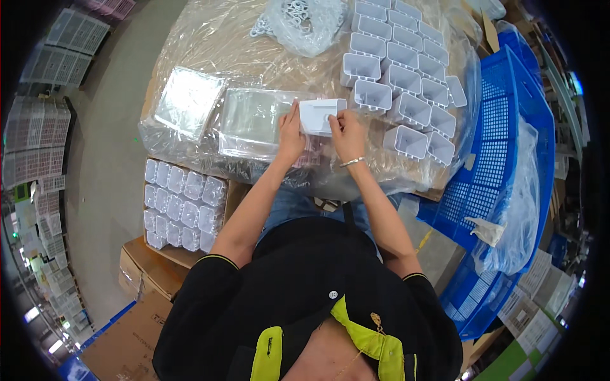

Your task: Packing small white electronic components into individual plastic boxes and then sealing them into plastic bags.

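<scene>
A white plastic container (316, 118), tapered and lying on its side, is held between my two hands over the plastic-covered table. My left hand (291, 134) grips its left end. On its right part the fingers of my right hand (347, 134) are pinched together; whether something small is between them I cannot make out. Beside my left hand lies a stack of clear plastic bags (251, 120). Rows of open white containers (401, 77) of a like kind stand to the right of my right hand.
A clear bag of grey hooks or rings (298, 24) lies at the far side. Another flat stack of clear packets (189, 101) is at the left. Below it, a carton holds several wrapped containers (184, 206). Large blue crates (492, 159) border the right side.
</scene>
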The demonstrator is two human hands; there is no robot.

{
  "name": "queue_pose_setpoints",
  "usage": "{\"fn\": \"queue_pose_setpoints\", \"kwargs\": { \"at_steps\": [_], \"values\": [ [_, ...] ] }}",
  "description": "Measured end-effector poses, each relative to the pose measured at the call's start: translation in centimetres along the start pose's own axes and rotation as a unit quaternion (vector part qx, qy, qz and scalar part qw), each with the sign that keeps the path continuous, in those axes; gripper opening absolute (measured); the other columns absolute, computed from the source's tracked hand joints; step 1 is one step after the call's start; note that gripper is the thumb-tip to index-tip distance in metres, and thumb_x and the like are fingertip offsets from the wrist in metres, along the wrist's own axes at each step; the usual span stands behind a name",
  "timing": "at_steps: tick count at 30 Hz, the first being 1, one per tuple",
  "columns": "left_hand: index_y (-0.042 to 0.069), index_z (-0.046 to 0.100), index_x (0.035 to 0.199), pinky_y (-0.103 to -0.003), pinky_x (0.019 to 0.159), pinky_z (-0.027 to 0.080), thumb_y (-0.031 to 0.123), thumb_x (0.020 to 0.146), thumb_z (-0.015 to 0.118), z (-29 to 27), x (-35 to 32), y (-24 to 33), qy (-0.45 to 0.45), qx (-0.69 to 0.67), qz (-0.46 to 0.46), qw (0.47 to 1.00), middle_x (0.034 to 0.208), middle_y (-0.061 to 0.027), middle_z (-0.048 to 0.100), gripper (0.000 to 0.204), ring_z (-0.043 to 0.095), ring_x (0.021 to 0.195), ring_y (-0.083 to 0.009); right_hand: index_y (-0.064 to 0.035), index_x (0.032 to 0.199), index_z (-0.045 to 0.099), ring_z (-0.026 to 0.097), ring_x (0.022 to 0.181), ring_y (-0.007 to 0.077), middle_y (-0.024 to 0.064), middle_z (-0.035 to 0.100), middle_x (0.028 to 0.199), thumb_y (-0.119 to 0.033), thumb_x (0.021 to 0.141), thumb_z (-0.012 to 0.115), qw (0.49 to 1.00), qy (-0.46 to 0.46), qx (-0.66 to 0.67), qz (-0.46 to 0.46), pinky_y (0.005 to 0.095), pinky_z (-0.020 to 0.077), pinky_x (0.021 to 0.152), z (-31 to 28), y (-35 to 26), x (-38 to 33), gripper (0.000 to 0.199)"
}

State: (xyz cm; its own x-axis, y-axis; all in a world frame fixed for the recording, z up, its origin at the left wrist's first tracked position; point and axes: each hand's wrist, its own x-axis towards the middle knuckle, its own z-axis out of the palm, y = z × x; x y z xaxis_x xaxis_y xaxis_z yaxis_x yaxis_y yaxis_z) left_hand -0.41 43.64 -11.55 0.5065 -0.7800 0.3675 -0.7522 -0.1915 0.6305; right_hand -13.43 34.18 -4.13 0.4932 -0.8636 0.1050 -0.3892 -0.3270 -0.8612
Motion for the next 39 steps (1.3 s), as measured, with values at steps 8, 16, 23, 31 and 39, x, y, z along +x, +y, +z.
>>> {"fn": "queue_pose_setpoints", "kwargs": {
  "at_steps": [8,16,23,31,39],
  "values": [
    [-0.002,0.022,0.142,-0.032,0.111,0.015,0.003,0.079,0.053,-2.3,-0.8,1.5,-0.033,-0.280,-0.142,0.949,0.148,-0.0186,0.021,0.070,0.020,0.138,-0.0277,-0.0012,0.087,0.056,0.062,0.061,0.0304,0.0171,0.062,0.069,-0.019,0.086,0.059,1.000,-0.023,-0.006,0.000,0.0369,0.0458,0.055,2.0,-2.1,-1.3,0.018],
    [-0.009,0.026,0.136,-0.034,0.106,0.026,0.029,0.089,0.054,-1.8,-0.2,2.1,0.070,-0.361,-0.285,0.885,0.138,-0.0272,0.033,0.066,0.034,0.129,-0.0311,-0.0032,0.101,0.053,0.057,0.073,0.0413,0.0225,0.060,0.079,-0.009,0.086,0.051,0.990,-0.098,-0.046,-0.091,0.0473,0.0449,0.061,4.3,-2.9,-2.9,0.016],
    [-0.008,0.039,0.128,-0.034,0.084,0.043,0.015,0.087,0.047,-2.1,-0.8,-1.3,0.042,-0.203,-0.291,0.934,0.111,-0.0229,0.056,0.048,0.056,0.097,-0.0283,-0.0019,0.104,0.055,0.059,0.084,0.0346,0.0197,0.059,0.094,-0.006,0.084,0.054,0.985,-0.022,0.040,-0.164,0.0402,0.0465,0.070,2.5,-3.2,-2.7,0.021],
    [-0.005,0.042,0.127,-0.035,0.080,0.045,0.006,0.083,0.044,-3.4,0.1,0.1,0.056,-0.315,-0.300,0.899,0.104,-0.0221,0.059,0.046,0.058,0.090,-0.0282,-0.0001,0.091,0.060,0.061,0.073,0.0280,0.0160,0.062,0.083,-0.009,0.082,0.061,0.995,-0.008,-0.022,-0.100,0.0340,0.0472,0.065,4.8,2.8,0.8,0.013],
    [-0.007,0.038,0.127,-0.041,0.091,0.040,0.002,0.086,0.042,-5.1,0.8,2.1,0.093,-0.063,-0.135,0.985,0.120,-0.0279,0.048,0.042,0.050,0.107,-0.0392,-0.0012,0.088,0.059,0.061,0.074,0.0314,0.0154,0.063,0.078,-0.013,0.081,0.062,0.994,-0.056,0.062,0.064,0.0396,0.0470,0.068,3.2,-0.6,1.2,0.014]
  ]
}}
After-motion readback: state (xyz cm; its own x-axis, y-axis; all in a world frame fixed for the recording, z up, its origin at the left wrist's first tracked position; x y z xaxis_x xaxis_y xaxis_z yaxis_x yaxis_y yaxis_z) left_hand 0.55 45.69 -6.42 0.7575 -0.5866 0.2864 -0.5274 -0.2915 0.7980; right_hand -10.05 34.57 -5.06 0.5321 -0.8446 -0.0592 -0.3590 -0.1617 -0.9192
